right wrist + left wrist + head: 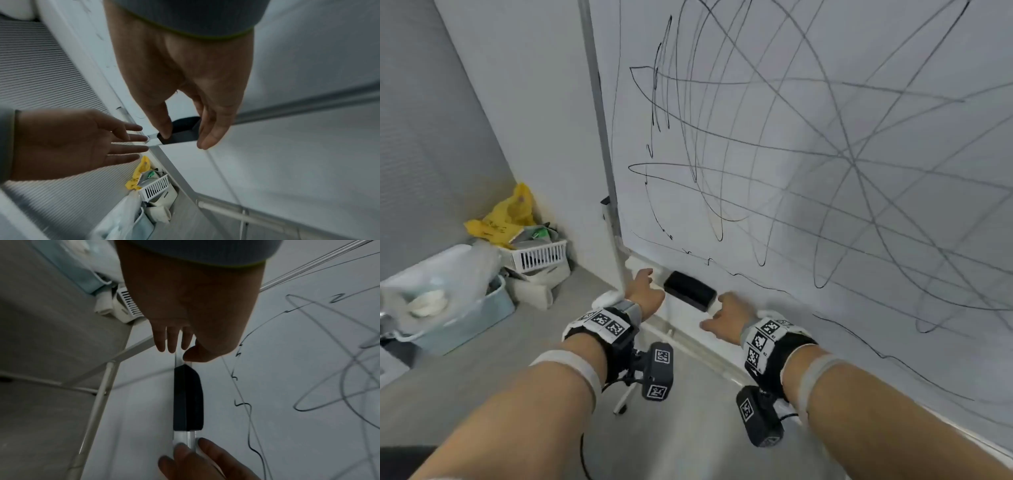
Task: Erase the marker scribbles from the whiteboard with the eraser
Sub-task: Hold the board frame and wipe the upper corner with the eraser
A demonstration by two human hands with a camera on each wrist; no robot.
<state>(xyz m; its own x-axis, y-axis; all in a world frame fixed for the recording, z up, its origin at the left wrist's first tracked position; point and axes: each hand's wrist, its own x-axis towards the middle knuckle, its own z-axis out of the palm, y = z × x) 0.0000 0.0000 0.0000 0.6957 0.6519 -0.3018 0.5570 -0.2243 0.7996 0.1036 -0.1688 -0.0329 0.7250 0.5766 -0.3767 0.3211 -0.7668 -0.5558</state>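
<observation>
The whiteboard (pixel 825 102) is covered with black marker scribbles (pixel 722 144). A black eraser (pixel 690 291) (pixel 188 399) (pixel 180 129) lies on the board's white tray (pixel 184 437) at the lower left corner. My left hand (pixel 650 284) (pixel 179 350) is open at the eraser's left end, thumb tip just short of it. My right hand (pixel 714 313) (pixel 184 139) is open at the eraser's right end, with straight fingers. In the left wrist view its fingertips (pixel 183 449) touch the tray just beyond the eraser.
On the floor to the left are a white slatted basket (pixel 539 255), a yellow bag (pixel 506 214) and a pale blue bin (pixel 465 318) with plastic in it. The board's white stand leg (pixel 98 399) runs down under the tray.
</observation>
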